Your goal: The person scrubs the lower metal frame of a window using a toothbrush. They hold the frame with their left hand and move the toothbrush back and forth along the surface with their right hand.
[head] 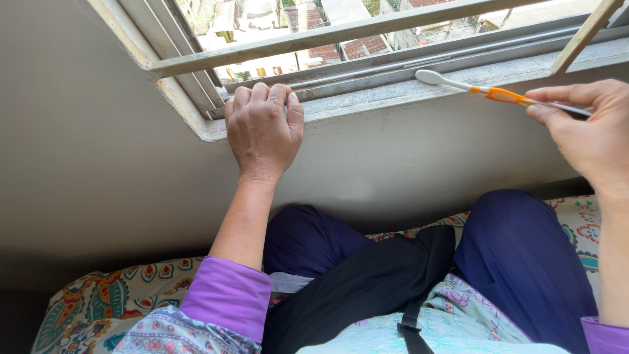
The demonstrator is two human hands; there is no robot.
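Orange-and-white plastic toothbrush pinched between right hand fingers, its head resting on the grey stone window sill near the metal sliding track; left hand fingers curl over the sill's edge. Scrubbing appears underway, with grime remaining.

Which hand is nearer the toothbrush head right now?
Right. The right hand holds the toothbrush by its handle, with the white head reaching out over the window sill. The left hand grips the sill edge farther off, near the window corner.
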